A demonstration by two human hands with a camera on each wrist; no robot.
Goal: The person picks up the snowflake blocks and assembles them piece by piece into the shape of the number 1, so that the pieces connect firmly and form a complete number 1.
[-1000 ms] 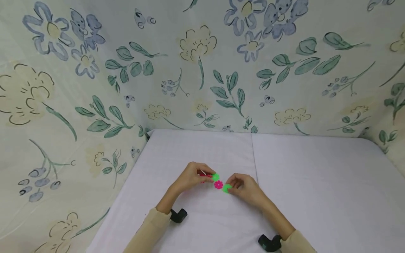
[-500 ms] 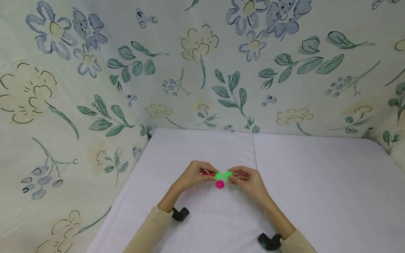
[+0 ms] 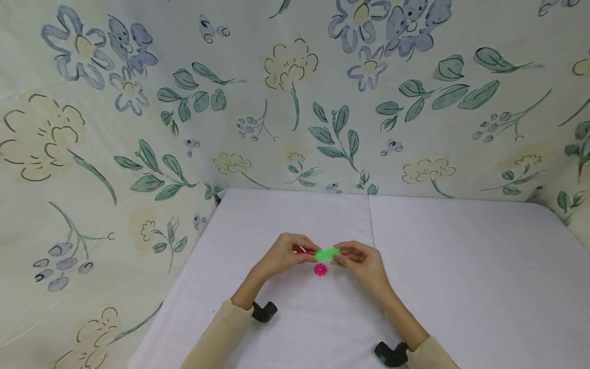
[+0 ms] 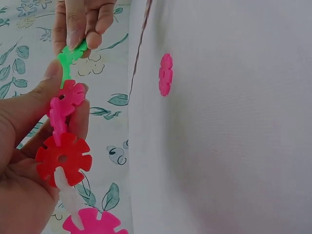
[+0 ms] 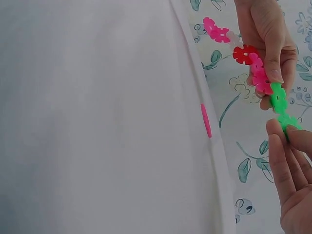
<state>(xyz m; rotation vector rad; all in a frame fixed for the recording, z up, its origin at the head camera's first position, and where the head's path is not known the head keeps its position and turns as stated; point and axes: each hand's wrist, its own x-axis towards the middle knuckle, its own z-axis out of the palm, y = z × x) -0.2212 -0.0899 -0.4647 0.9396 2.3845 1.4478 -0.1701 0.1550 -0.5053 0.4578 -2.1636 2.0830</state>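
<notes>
While your left hand [image 3: 290, 251] grips the chain [image 5: 245, 54], your right hand [image 3: 364, 264] pinches 1 green disc [image 5: 288, 121].
Head view: chain mostly hidden.

Loose disc [image 3: 317, 268] on the tabletop [image 3: 461, 266], lower than the chain [image 4: 78, 161].

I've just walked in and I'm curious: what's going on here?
A person is working on a chain of notched, flower-shaped pieces. The left hand holds the chain near its green end; the right hand pinches another green piece at that end. I can't tell whether they have locked. One loose pink piece lies on the white cloth.
</notes>
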